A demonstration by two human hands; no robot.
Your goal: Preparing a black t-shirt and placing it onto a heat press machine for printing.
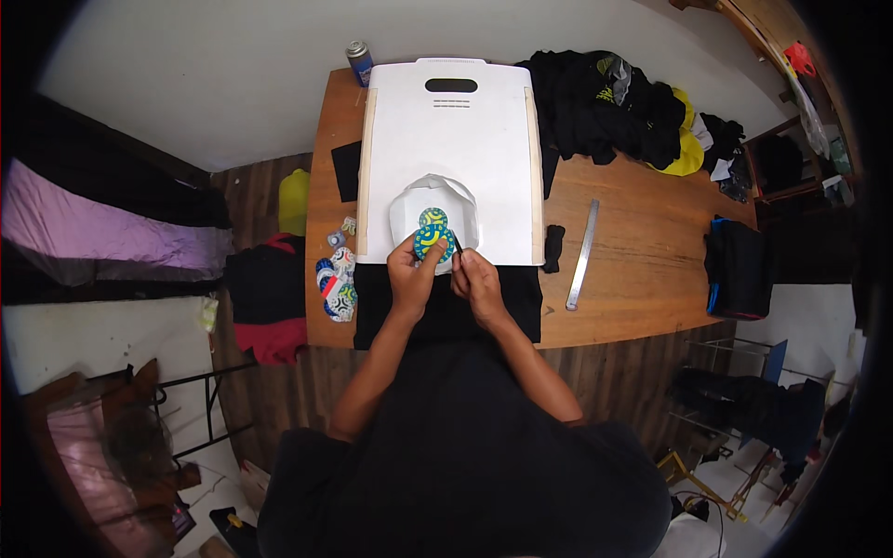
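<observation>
My left hand [412, 276] pinches the lower edge of a round blue, yellow and green patterned sticker [433, 239] lying on a white paper sheet [402, 210]. A smaller round sticker [433, 217] sits just above it. My right hand [476, 282] grips a thin dark tool [458, 245] whose tip touches the sticker's right edge. The paper rests on a large white board [451, 139] with a dark handle slot, laid over black fabric [446, 307] on the wooden table [633, 270].
Several colourful round stickers [338, 279] lie at the table's left edge. A metal ruler [583, 253], a black cloth strip [553, 247], a spray can [359, 61], a heap of dark clothes [614, 107] and a black bag [738, 270] are around.
</observation>
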